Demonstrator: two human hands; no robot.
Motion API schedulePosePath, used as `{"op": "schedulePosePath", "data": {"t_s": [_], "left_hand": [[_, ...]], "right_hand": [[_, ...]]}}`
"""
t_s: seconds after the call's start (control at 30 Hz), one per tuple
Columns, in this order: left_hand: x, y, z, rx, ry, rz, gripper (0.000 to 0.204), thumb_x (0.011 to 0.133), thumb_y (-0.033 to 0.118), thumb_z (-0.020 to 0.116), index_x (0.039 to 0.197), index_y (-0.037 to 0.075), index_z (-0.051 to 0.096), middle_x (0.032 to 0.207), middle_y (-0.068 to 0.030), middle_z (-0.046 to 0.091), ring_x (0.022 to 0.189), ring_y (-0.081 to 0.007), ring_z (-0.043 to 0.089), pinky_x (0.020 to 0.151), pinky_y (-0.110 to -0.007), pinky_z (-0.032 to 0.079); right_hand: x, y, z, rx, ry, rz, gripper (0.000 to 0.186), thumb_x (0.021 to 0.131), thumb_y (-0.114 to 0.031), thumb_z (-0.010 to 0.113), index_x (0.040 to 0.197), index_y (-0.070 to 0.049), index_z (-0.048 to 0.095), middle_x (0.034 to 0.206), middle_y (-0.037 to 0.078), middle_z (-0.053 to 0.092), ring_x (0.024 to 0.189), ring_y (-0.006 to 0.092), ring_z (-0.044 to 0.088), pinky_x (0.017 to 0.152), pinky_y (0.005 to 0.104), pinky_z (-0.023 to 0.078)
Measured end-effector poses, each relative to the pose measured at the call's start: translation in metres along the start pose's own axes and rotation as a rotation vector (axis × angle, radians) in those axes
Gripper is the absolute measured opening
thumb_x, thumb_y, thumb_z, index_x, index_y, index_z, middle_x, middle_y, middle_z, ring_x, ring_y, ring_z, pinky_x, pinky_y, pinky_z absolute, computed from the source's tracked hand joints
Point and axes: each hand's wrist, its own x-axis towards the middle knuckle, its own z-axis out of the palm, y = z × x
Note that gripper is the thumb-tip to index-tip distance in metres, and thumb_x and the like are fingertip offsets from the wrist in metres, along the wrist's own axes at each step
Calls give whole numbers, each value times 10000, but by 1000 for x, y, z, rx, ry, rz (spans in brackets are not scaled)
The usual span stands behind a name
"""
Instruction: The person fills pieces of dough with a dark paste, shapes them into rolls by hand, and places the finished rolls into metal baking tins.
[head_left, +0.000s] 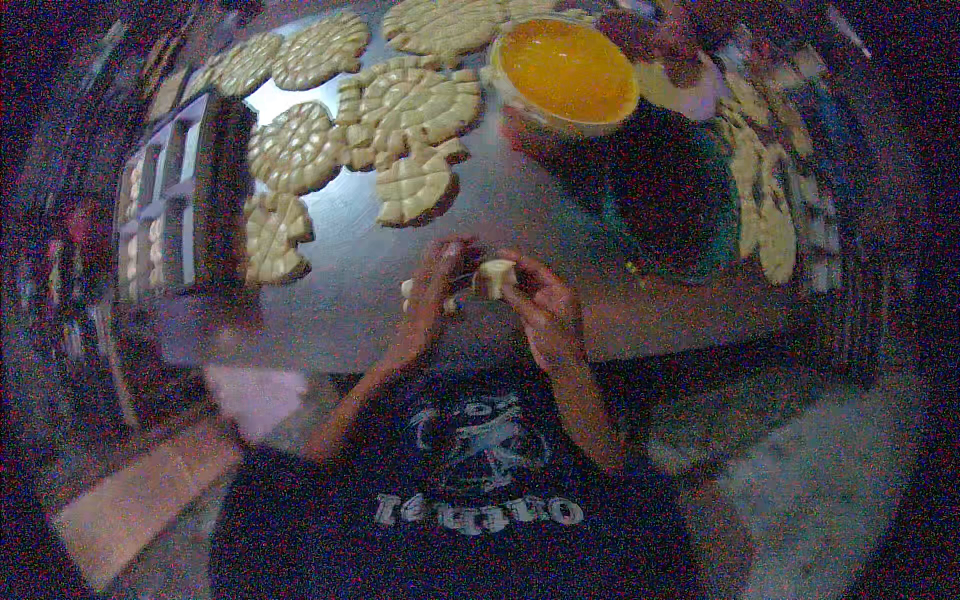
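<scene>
My right hand (552,318) pinches a small pale dough piece (495,279) between thumb and fingers, just above the metal table (340,320). Beside it, my left hand (430,300) is open, its fingers stretched out over the table. Small dough bits lie at both sides of that hand; one dough bit (407,289) shows past its outer edge. Farther off lies a scored dough round (415,188) with part of it gone. Blur and dim light hide the fingertips' details.
Several scored dough rounds (410,100) cover the far left of the table. A tray with compartments (190,225) stands at the left, holding dough pieces. At the far right sits a bowl of orange-yellow stuff (565,75), with a dark and green shape (660,200) nearer.
</scene>
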Motion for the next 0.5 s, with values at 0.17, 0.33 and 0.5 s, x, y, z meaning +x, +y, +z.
{"op": "schedulePosePath", "data": {"t_s": [0.17, 0.33, 0.5], "left_hand": [[8, -4, 81, 12, -133, 122, 515, 1020, 448, 454, 1351, 54, 468, 1215, -120, 564, 1122, -255, 553, 1007, -367, 420], [22, -11, 109, -131, -175, 135, 519, 1015, 443, 477, 1374, 70, 444, 1274, -115, 517, 1150, -248, 532, 1008, -369, 419], [12, 3, 125, 174, -61, 316, 499, 986, 374, 524, 1367, 59, 455, 1298, -169, 533, 1182, -330, 543, 999, -446, 442]], "right_hand": [[-43, 23, -62, -52, -18, -193, 416, 894, -34, 612, 1300, 12, 533, 1248, 122, 605, 1153, 226, 587, 1041, 355, 451], [-51, -1, -81, -190, 211, -198, 471, 876, -119, 679, 1304, 2, 524, 1219, 94, 605, 1109, 215, 601, 1009, 362, 475], [-33, -39, -93, -181, -10, -154, 485, 866, -98, 712, 1307, -6, 533, 1245, 75, 609, 1123, 216, 596, 997, 374, 481]]}}
